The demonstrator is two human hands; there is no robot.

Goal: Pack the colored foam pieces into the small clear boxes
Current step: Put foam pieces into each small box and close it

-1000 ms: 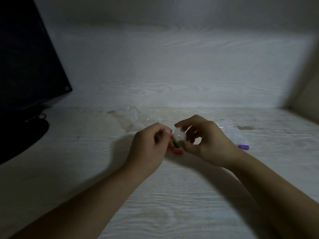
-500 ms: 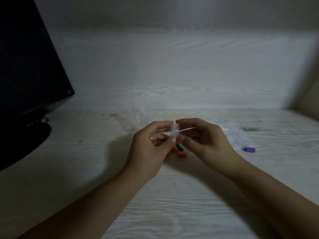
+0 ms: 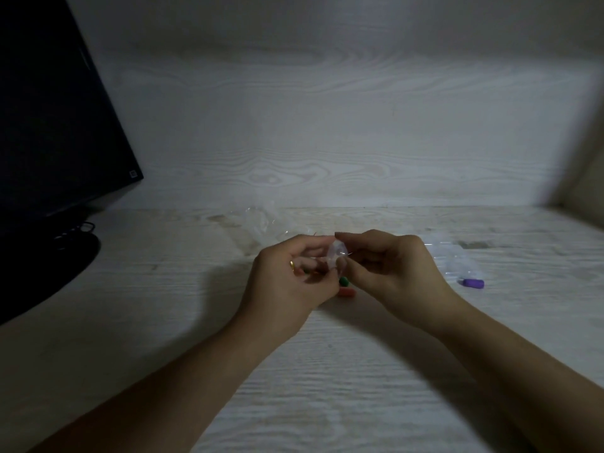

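A: What are the hands doing?

B: They meet just above the tabletop (image 3: pixel 327 371). The right hand (image 3: pixel 389 273) pinches a small clear box (image 3: pixel 336 256) between thumb and forefinger, holding it up off the surface. My guess is that it is raised so its opening can be faced toward the other hand.

A: And the left hand (image 3: pixel 291 279)?

B: Its fingers are curled inward, fingertips close against the box. Small colored foam pieces (image 3: pixel 302 269), a yellow and reddish glimpse, show inside that curl, so it seems to be cupping a few as a ready supply while feeding one across. Whether a piece is already inside the box I cannot tell; the plastic is too dim and clear.

A: Anything still loose?

B: Yes. A green foam piece (image 3: pixel 343 281) and an orange foam piece (image 3: pixel 345 292) lie on the tabletop directly beneath the hands, touching or nearly so, handy for the next pick. A purple foam piece (image 3: pixel 473 283) lies well off to the right, next to a clear plastic bag (image 3: pixel 457 259). More crumpled clear plastic (image 3: pixel 261 223) sits behind the left hand.

A: And the dark shape at the left?

B: A monitor (image 3: pixel 49 125) on its stand, well apart from the work.

A: How far along?

B: Early, I would judge, with pieces still scattered.
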